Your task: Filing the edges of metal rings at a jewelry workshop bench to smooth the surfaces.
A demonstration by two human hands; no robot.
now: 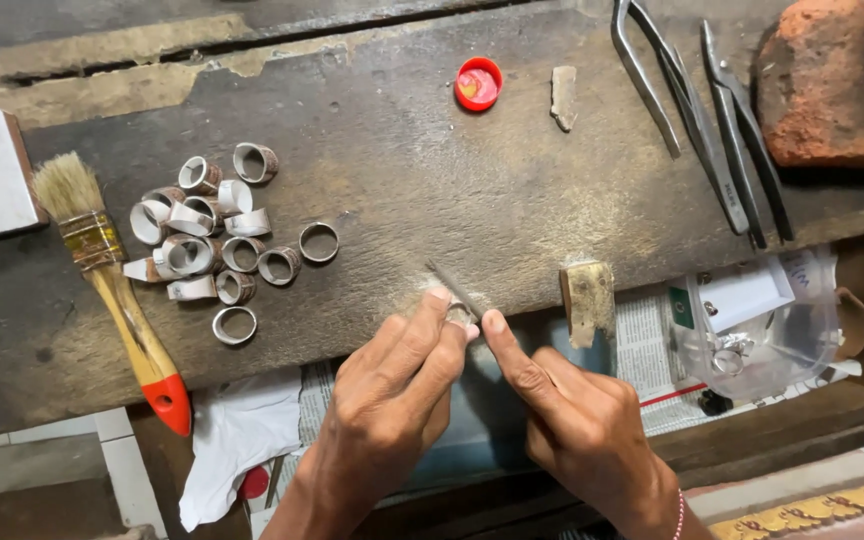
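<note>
Two hands meet at the bench edge. Left hand (pixel 392 385) pinches a small ring (pixel 460 316) between thumb and fingers (many more rings (pixel 214 240) lie far left). Right hand (pixel 577 420) pinches a thin file (pixel 452 288), slanting up-left across the ring, touching it.

Small silver ring (pixel 459 315), mostly hidden, pinched betw. fingertips at front edge of dark worn table (pixel 432 180); only a bit of pale band shows. Thin metal file (pixel 449 285), slim grey rod, tilted, tip pointing up-left, lower end at the ring.
</note>
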